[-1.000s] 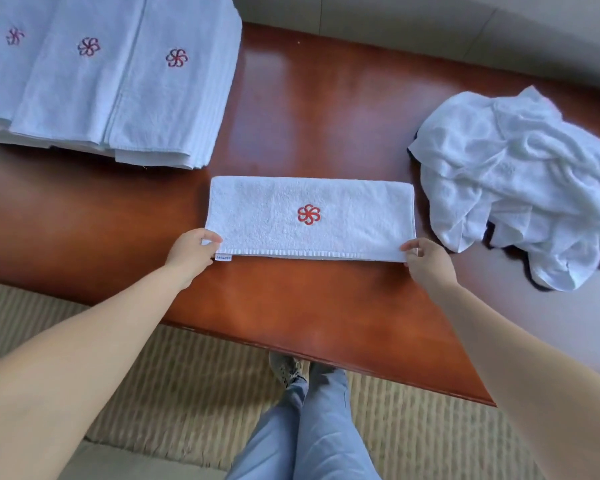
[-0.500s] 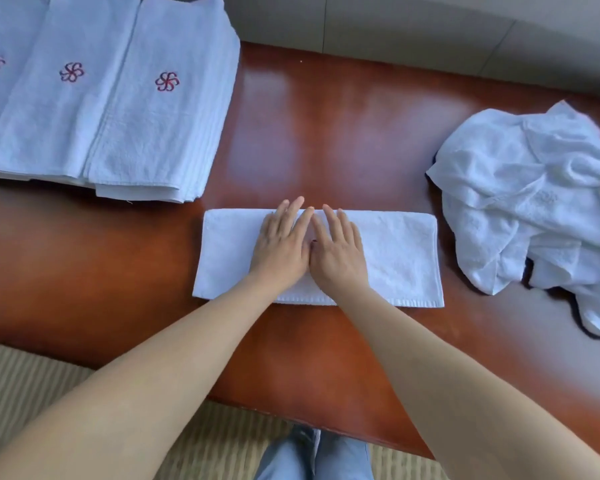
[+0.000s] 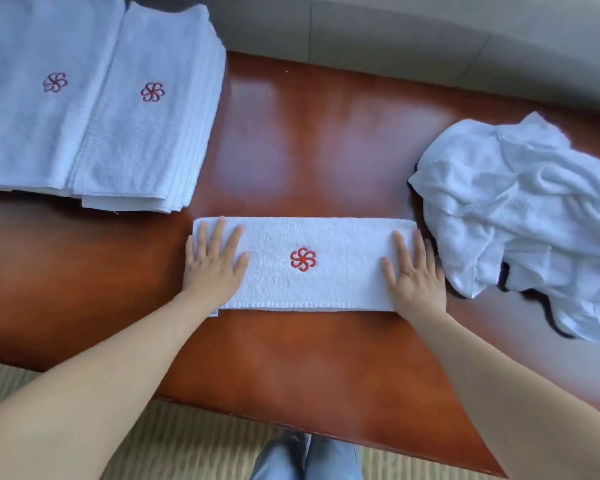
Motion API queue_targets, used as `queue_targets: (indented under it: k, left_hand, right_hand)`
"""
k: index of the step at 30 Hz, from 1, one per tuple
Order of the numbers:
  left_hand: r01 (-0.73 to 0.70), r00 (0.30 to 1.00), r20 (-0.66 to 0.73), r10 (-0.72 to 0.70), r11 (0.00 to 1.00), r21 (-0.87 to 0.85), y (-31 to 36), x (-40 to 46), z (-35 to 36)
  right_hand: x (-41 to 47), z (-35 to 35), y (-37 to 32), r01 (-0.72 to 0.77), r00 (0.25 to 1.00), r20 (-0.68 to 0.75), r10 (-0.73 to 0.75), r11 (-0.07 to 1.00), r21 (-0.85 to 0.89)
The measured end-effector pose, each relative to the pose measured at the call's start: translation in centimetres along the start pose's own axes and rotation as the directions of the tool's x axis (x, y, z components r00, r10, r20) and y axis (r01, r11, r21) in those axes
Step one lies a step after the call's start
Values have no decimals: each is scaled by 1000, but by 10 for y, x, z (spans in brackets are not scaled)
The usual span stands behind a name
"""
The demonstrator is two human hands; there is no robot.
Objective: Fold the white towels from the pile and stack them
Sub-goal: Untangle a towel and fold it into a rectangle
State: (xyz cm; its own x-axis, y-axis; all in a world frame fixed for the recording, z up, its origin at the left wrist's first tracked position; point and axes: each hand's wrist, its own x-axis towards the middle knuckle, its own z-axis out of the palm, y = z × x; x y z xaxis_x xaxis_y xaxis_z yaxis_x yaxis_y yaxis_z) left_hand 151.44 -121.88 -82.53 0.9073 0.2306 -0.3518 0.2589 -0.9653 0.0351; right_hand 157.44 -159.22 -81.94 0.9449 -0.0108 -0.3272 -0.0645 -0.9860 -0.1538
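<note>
No grip is taken: the left hand (image 3: 212, 263) and right hand (image 3: 413, 271) are laid flat, fingers straight, on the two ends of the folded towel (image 3: 303, 263), probably so its layers are pressed smooth. This towel is spread on the bench (image 3: 309, 133), its red flower mark upward. Left of it the stack (image 3: 94, 109) is kept; right of it the pile (image 3: 520, 216) is heaped, almost touching.

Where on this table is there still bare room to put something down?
Bare wood lies between the folded stack and crumpled pile, beyond the folded towel. Another strip runs along the near edge. The right side is crowded.
</note>
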Motion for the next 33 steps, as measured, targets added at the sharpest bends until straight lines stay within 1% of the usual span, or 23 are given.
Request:
queue_targets:
  k: [2, 3, 5, 7, 10, 14, 18, 20, 21, 23, 25, 28, 30, 31, 33]
  left_hand:
    - [48, 995, 82, -54, 996, 70, 23, 3, -18]
    - [38, 992, 119, -50, 995, 94, 36, 2, -28]
    - [-62, 982, 182, 39, 991, 123, 63, 1, -46]
    - [-174, 962, 229, 152, 982, 79, 93, 0, -59]
    - [-259, 934, 253, 251, 966, -3, 141, 7, -69]
    - [-383, 881, 287, 376, 923, -34, 203, 29, -66]
    - [-472, 848, 261, 462, 881, -30, 268, 54, -68]
    - [-495, 841, 252, 480, 869, -3, 295, 65, -73]
    - [-500, 835, 269, 479, 866, 8, 307, 69, -76]
    - [-497, 818, 335, 467, 868, 5, 323, 77, -86]
    - [-514, 773, 432, 464, 858, -2, 333, 83, -97]
    - [-543, 689, 532, 492, 837, -70, 331, 89, -119]
    - [-540, 655, 543, 526, 828, -152, 321, 88, -139]
    - [-528, 648, 536, 540, 827, -195, 313, 86, -149]
    - [-497, 667, 494, 558, 827, -263, 295, 82, -171]
  right_hand:
    - [-2, -18, -2, -46, 995, 85, 42, 998, 45]
    - [-3, -28, -4, -51, 991, 126, 42, 997, 66]
    - [-7, -46, -8, -26, 983, 183, 7, 995, 101]
    - [-9, -59, -8, 5, 977, 210, -28, 994, 108]
    - [-7, -70, 0, -23, 971, 238, -11, 990, 141]
    - [2, -67, 16, -58, 946, 323, -21, 971, 234]
    - [12, -56, 35, -83, 939, 342, -41, 937, 338]
    - [15, -53, 44, -87, 940, 335, -60, 909, 407]
    - [17, -52, 48, -109, 940, 336, -54, 888, 447]
    - [21, -54, 54, -184, 936, 352, -12, 835, 519]
    - [26, -58, 57, -237, 923, 385, 5, 796, 557]
    - [31, -65, 56, -242, 892, 450, -35, 804, 543]
    - [33, -70, 52, -235, 857, 512, -58, 840, 489]
    - [33, -75, 49, -230, 837, 543, -75, 851, 472]
    - [34, -89, 43, -221, 810, 578, -101, 860, 460]
